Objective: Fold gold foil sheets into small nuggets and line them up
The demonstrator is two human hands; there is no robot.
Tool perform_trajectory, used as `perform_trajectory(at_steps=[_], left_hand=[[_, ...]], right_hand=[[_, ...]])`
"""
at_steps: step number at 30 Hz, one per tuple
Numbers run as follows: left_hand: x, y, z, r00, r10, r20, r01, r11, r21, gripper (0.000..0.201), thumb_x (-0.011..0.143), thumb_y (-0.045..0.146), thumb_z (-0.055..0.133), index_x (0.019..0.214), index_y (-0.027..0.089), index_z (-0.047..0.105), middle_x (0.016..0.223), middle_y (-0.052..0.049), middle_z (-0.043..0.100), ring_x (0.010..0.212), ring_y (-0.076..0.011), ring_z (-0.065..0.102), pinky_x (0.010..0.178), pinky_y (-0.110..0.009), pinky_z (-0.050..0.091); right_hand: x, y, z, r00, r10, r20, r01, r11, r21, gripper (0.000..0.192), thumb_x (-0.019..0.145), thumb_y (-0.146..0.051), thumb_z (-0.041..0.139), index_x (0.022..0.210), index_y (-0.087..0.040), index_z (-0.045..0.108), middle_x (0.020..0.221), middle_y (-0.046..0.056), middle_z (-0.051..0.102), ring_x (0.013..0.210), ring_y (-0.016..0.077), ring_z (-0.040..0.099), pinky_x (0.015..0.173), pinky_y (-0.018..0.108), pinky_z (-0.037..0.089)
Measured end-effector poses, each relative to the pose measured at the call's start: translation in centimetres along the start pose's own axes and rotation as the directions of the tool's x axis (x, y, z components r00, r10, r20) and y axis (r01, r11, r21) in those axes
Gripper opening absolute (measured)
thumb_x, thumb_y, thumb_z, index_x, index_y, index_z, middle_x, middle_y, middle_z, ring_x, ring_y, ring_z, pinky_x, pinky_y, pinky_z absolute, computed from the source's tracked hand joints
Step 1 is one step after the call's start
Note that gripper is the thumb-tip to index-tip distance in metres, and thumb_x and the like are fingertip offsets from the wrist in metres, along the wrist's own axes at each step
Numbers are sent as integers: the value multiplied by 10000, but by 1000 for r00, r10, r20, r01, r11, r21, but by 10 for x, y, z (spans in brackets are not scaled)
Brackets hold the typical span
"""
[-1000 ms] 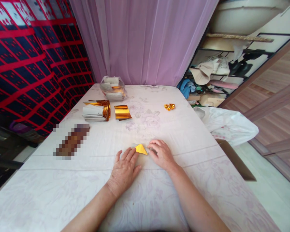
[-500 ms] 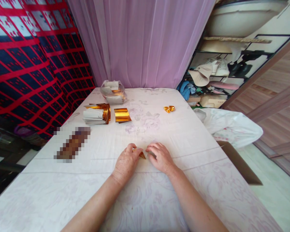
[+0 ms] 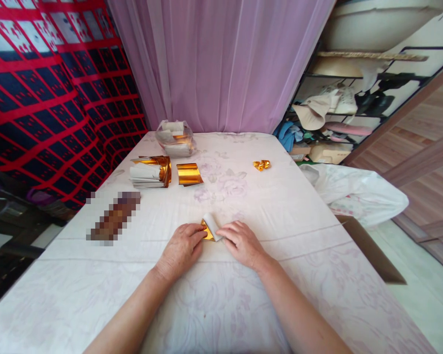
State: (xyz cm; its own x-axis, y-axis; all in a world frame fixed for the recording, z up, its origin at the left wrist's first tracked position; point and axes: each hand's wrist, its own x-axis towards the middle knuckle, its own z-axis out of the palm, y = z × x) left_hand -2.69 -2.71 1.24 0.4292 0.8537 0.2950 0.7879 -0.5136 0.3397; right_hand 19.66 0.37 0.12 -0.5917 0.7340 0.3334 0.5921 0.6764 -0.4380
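The small gold foil paper (image 3: 209, 230) lay on the table (image 3: 280, 206) near its front middle, pinched between both hands. Half a second earlier it had been nearly hidden under the fingertips; a second earlier it had lain flat as a yellow triangle. Now a white flap of its underside curled upward, with shiny gold showing beneath.

The left hand (image 3: 179, 250) had its fingers curled shut on the paper's left edge. The right hand (image 3: 240, 243) pressed bent fingers on the right edge, closed loosely over it.

The tablecloth was pale, with a faint floral print. Farther back sat a stack of gold-and-white sheets (image 3: 150, 173), just beside it a flat gold sheet (image 3: 189, 173), behind them a clear bag of papers (image 3: 175, 138), and well to the right a small folded gold piece (image 3: 261, 164).
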Motion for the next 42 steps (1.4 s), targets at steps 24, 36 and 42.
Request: perform_trajectory(at_steps=[24, 36, 42], left_hand=[[16, 15, 4, 991, -116, 63, 112, 992, 59, 108, 903, 177, 561, 934, 234, 647, 1101, -15, 707, 1056, -206, 616, 1036, -461, 342], [12, 24, 10, 980, -199, 23, 199, 980, 12, 83, 857, 254, 620, 938, 234, 622, 1137, -31, 695, 1144, -242, 579, 1067, -517, 284], [10, 22, 12, 979, -204, 23, 205, 979, -12, 81, 854, 248, 624, 933, 237, 612, 1157, -21, 689, 1166, -240, 564, 1075, -511, 268]], right_hand=[[1, -17, -5, 984, -175, -25, 170, 977, -127, 159, 859, -113, 565, 890, -226, 672, 978, 26, 708, 995, 209, 583, 863, 374, 417], [-3, 3, -4, 998, -62, 0, 62, 998, -25, 144, 885, -175, 594, 860, -249, 715, 939, 26, 685, 911, 185, 572, 820, 351, 420], [-2, 0, 7, 993, 86, -77, -86, 996, -5, 70, 850, -217, 622, 854, -242, 687, 950, 32, 672, 925, 199, 572, 837, 368, 407]])
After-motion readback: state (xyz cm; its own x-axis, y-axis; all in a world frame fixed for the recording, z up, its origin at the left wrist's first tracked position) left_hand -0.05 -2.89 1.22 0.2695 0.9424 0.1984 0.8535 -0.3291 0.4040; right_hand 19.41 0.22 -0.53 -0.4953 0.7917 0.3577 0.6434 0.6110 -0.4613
